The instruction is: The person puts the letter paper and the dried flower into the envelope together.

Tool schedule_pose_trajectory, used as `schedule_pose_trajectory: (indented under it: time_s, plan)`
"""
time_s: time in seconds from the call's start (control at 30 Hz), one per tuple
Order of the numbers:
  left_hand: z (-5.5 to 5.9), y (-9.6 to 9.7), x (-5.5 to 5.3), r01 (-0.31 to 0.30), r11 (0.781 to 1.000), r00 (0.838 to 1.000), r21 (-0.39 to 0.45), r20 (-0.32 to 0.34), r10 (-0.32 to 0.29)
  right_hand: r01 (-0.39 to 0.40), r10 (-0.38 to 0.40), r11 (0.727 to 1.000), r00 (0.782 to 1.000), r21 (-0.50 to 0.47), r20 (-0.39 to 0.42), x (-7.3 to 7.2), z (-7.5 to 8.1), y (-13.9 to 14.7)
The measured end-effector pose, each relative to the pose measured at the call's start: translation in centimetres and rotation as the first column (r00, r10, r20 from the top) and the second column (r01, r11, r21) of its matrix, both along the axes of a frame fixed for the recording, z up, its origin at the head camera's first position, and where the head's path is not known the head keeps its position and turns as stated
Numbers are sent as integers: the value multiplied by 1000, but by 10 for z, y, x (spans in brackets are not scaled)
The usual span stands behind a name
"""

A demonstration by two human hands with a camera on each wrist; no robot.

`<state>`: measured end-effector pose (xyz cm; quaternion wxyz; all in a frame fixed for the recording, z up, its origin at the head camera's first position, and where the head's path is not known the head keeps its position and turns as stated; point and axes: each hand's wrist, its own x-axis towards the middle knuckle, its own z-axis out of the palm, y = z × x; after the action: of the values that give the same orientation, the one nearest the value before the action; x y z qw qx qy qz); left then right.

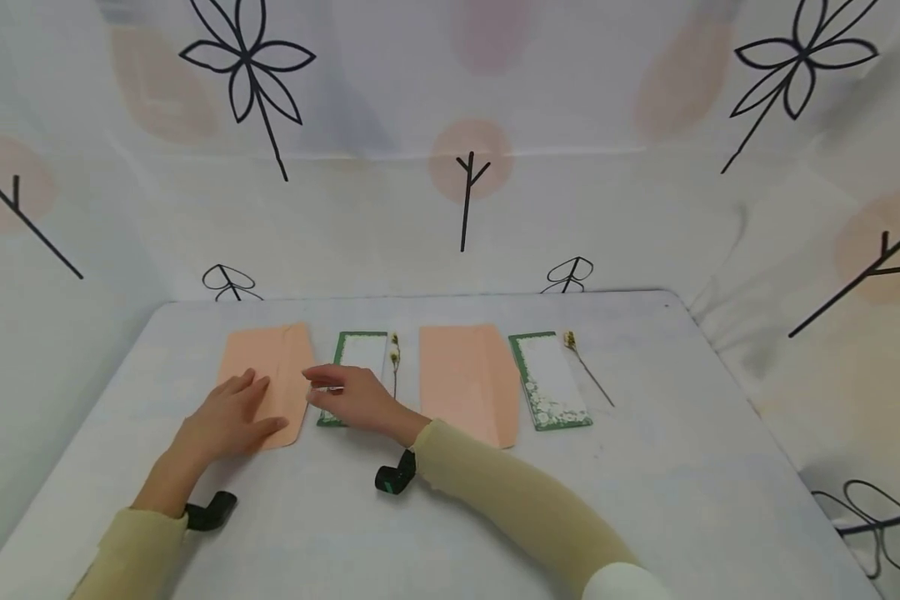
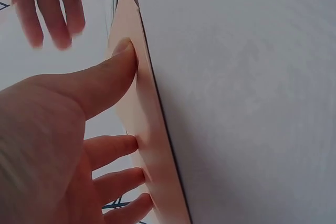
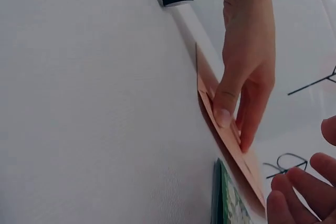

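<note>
Softly lit head view, dimmer, greyer wrist views, faint shadow beside the peach envelope (image 2: 153,140), slightly blurred right hand (image 2: 51,11) in the left wrist view

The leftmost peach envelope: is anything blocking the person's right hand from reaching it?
Nothing visible does. The right hand has its fingertips near the envelope's right edge. The left hand rests on the envelope but leaves that edge uncovered.

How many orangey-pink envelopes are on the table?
2: the left envelope, under the left hand, and the right envelope, between the two green-edged cards. Any stacked underneath would be hidden.
</note>
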<state>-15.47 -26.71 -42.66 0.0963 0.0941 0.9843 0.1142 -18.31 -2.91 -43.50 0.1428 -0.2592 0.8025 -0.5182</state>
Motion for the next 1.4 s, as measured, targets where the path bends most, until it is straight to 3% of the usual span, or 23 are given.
schedule_pose_trajectory:
  time_s: [0.27, 0.37, 0.5, 0.57, 0.63, 0.73, 0.8, 0.87, 1.0, 1.13, 1.4]
  plan:
    - [-2, 1, 0, 17, 1000, 1000, 23, 0, -17, 29, -28, 995, 1000, 94, -14, -8, -2, -29]
    - [-1, -1, 1, 27, 999, 1000, 24, -4, -27, 8, 5, 984, 997, 175, -75, -12, -6, -36]
    - [-1, -3, 2, 44, 999, 999, 22, -17, -43, -69, 116, 951, 983, 301, -141, -14, -10, -41]
    - [-1, -4, 2, 48, 998, 999, 27, -14, -48, -102, 183, 918, 966, 383, -183, -14, -10, -44]
    - [-1, -4, 2, 53, 998, 999, 29, -12, -53, -106, 243, 866, 943, 489, -228, -12, -11, -46]
    - [0, -5, 2, 54, 998, 999, 28, -9, -54, -47, 326, 758, 892, 651, -314, -9, -13, -52]
    - [0, -5, 2, 54, 998, 998, 25, -13, -54, 1, 351, 690, 874, 724, -336, -5, -13, -56]
    - [-1, -5, 3, 56, 998, 998, 18, -17, -56, 46, 364, 638, 862, 768, -354, -2, -11, -58]
    - [-2, -4, 3, 70, 998, 997, 3, -37, -70, 86, 340, 579, 878, 811, -336, 4, -5, -59]
    - [-2, -3, 4, 75, 997, 997, 7, -35, -74, 75, 335, 521, 898, 850, -285, 7, -3, -57]
    - [2, -3, 3, 64, 998, 998, -21, -18, -64, 24, 344, 463, 916, 886, -204, 9, -2, -61]
